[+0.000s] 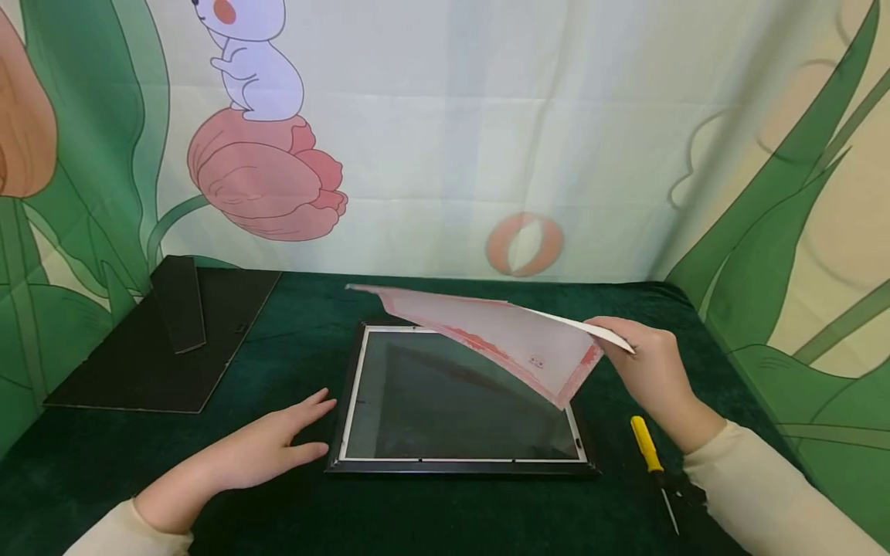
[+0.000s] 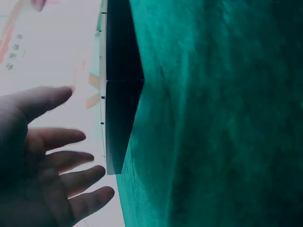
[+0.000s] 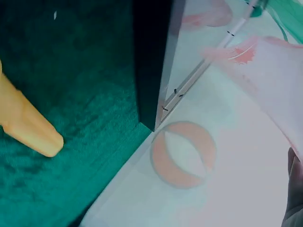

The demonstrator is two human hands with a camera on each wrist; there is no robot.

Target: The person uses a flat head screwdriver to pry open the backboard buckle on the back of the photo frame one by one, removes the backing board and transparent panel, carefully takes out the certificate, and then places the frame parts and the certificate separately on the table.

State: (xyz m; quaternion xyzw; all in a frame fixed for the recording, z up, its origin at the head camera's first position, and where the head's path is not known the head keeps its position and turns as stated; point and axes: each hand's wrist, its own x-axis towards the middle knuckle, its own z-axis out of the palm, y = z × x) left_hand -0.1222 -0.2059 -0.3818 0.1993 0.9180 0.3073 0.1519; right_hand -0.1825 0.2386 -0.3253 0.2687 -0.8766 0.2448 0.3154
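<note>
My right hand (image 1: 653, 363) pinches the right end of a pale sheet with a pink border (image 1: 501, 332); a stiff white edge runs along its top. The sheet slants over a black picture frame (image 1: 462, 468), and its far left end rises freely. A white inner rim and a glassy pane (image 1: 445, 417) show inside the frame. Beside the frame's left edge is my left hand (image 1: 274, 444), fingers spread and holding nothing. In the left wrist view its fingers (image 2: 75, 182) look straight and apart. Only a sliver of the right hand (image 3: 294, 189) shows in the right wrist view.
At the back left lies a black backing board (image 1: 132, 355) with a stand leg (image 1: 182, 305) on it. A screwdriver with a yellow handle (image 1: 644, 444) rests right of the frame, near a small dark object (image 1: 688, 493). Dark green cloth (image 1: 278, 517) covers the table; a printed curtain (image 1: 431, 154) hangs behind.
</note>
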